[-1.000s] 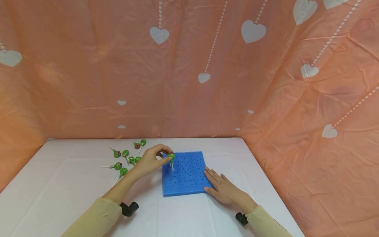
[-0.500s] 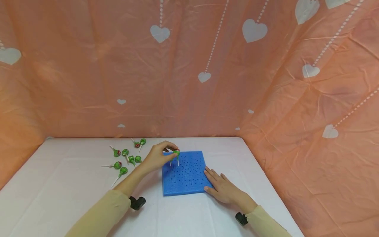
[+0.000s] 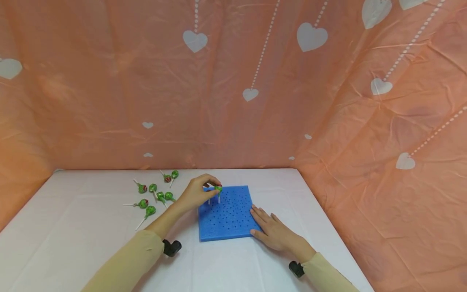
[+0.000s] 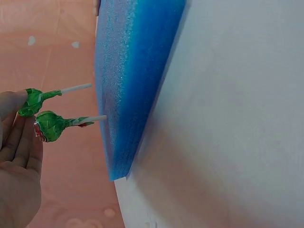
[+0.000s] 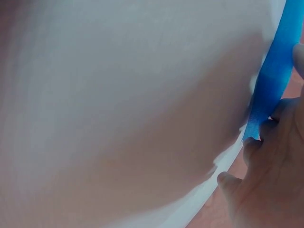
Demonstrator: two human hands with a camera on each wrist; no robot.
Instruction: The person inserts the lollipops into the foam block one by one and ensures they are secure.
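Observation:
My left hand (image 3: 197, 194) pinches a green-wrapped lollipop (image 3: 218, 189) by its candy head, stick pointing down, over the far left part of a blue foam board (image 3: 226, 221) dotted with small holes. Seen from the left wrist, the stick's tip stops a little short of the foam. Beside it a second lollipop (image 4: 50, 126) stands with its stick in the board, partly hidden by my fingers in the head view. My right hand (image 3: 273, 233) lies with fingers extended on the board's right edge, fingertips on the foam.
Several green lollipops, such as this one (image 3: 150, 211), lie scattered on the white table (image 3: 91, 243) left of the board. An orange curtain (image 3: 226, 138) with white hearts hangs behind the table and along its sides.
Over the first half second my left hand shifted right and slightly away with its lollipop, uncovering more of the standing one; since then it has barely moved. The right hand stays in place.

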